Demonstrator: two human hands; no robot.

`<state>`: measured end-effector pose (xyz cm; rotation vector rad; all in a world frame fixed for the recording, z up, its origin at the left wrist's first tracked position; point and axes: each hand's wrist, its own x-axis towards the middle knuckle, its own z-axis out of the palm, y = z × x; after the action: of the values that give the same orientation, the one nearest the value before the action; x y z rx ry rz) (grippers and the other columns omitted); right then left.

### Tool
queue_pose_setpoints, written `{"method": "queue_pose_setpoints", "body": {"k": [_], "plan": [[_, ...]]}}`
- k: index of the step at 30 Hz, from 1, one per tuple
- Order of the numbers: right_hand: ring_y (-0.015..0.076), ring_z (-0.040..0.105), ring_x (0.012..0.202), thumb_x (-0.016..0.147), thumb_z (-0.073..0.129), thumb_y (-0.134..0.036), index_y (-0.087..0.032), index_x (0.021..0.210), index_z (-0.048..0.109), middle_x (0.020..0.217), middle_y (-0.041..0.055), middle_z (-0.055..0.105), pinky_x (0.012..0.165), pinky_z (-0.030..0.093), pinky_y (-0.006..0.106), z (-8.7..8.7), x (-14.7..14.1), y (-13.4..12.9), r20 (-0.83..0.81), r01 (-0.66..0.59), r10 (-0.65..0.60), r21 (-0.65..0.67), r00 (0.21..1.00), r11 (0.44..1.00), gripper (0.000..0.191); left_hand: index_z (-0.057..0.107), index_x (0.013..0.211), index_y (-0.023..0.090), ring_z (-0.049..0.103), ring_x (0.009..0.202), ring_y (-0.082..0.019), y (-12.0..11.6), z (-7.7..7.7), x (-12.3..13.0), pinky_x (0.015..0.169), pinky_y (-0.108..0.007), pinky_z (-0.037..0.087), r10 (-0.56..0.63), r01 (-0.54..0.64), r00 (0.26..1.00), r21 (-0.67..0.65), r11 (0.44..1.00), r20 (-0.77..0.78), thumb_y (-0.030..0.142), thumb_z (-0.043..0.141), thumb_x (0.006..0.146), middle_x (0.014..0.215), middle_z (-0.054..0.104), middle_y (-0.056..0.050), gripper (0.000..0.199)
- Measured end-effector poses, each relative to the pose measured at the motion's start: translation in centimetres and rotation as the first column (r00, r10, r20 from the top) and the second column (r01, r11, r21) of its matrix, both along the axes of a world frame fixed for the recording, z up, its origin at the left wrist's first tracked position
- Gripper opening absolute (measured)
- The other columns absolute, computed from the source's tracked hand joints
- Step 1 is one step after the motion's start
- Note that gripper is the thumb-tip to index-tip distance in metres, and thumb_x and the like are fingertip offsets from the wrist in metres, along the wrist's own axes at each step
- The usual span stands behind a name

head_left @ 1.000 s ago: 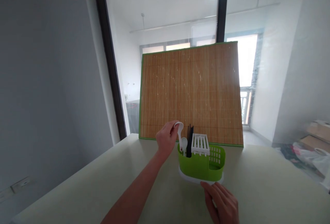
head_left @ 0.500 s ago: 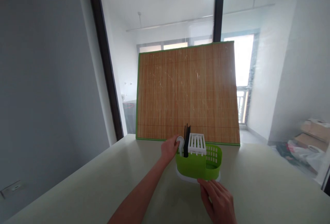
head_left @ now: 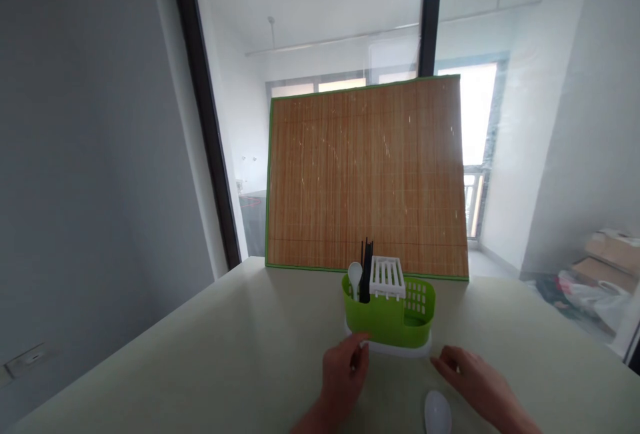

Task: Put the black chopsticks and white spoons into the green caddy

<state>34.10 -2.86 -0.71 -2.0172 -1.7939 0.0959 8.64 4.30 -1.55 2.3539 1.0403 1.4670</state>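
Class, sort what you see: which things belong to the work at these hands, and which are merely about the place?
In the work:
- green caddy
- white spoon inside it
- black utensils
- white rack
- white spoon near the right hand

Merely about:
- bamboo mat
- cardboard boxes
- plastic bag

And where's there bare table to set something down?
Left of the green basket, bordered by the bamboo mat behind and left hand in front, the table is bare. So is the stretch right of the basket, behind the right hand. Crowded: the basket's near side, with both hands and a loose white spoon.
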Motion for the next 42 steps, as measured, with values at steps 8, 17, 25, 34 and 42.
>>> {"method": "queue_pose_setpoints", "body": {"k": [8, 17, 25, 34, 42], "plan": [[0.0067, 0.039, 0.028, 0.07, 0.05, -0.025, -0.018, 0.064, 0.054, 0.048, -0.006, 0.048, 0.027, 0.023, 0.017, -1.3, -1.6, -0.1, -0.385, -0.175, 0.063, -0.264, 0.921, 0.949, 0.01, 0.064, 0.092, 0.019, 0.052, 0.051, -0.011, -2.0, -1.1, 1.2, 0.055, -0.022, 0.043, -0.182, 0.181, 0.981, -0.023, 0.983, -0.073, 0.018, 0.045, 0.084, 0.068, 0.065, -0.001, 0.021], [0.0103, 0.05, 0.035, 0.069, 0.051, -0.018, -0.016, 0.072, 0.063, 0.047, -0.0053, 0.052, 0.033, 0.035, 0.017, -1.4, -2.7, 0.9, -0.433, -0.297, 0.222, -0.114, 0.874, 0.948, 0.013, 0.063, 0.098, 0.02, 0.052, 0.05, -0.01, -1.6, -0.9, 0.6, 0.053, -0.021, 0.042, -0.141, 0.14, 0.988, -0.022, 0.99, -0.056, 0.02, 0.045, 0.085, 0.06, 0.06, 0.001, 0.022], [0.0169, 0.063, 0.083, 0.09, 0.047, -0.029, -0.021, 0.107, 0.061, 0.101, 0.0072, 0.064, 0.072, 0.051, 0.025, 1.7, -6.3, 0.1, -0.138, -0.148, 0.322, 0.678, 0.937, 0.72, 0.023, 0.051, 0.117, 0.021, 0.049, 0.047, -0.012, -1.9, -0.9, 0.2, 0.05, -0.025, 0.041, -0.194, 0.197, 0.98, 0.046, 0.979, -0.048, 0.025, 0.042, 0.088, 0.057, 0.055, 0.002, 0.03], [0.0177, 0.062, 0.095, 0.091, 0.045, -0.015, -0.022, 0.124, 0.052, 0.109, 0.0092, 0.061, 0.08, 0.051, 0.026, 0.5, -8.5, -0.2, 0.143, -0.329, 0.352, 0.767, 0.925, 0.552, 0.035, 0.05, 0.112, 0.019, 0.045, 0.048, -0.009, -2.3, -0.6, 0.1, 0.049, -0.02, 0.037, -0.227, 0.228, 0.973, 0.041, 0.973, -0.027, 0.024, 0.047, 0.086, 0.059, 0.055, 0.003, 0.026], [0.0159, 0.063, 0.088, 0.092, 0.044, -0.016, -0.021, 0.126, 0.05, 0.102, 0.0093, 0.062, 0.075, 0.051, 0.021, 1.3, -9.8, -0.5, 0.21, -0.409, 0.41, 0.769, 0.888, 0.492, 0.035, 0.057, 0.094, 0.02, 0.049, 0.049, -0.008, -2.5, 1.8, -0.1, 0.054, -0.019, 0.038, -0.143, 0.136, 0.99, 0.269, 0.954, 0.006, 0.016, 0.054, 0.081, 0.058, 0.057, 0.004, 0.014]]}}
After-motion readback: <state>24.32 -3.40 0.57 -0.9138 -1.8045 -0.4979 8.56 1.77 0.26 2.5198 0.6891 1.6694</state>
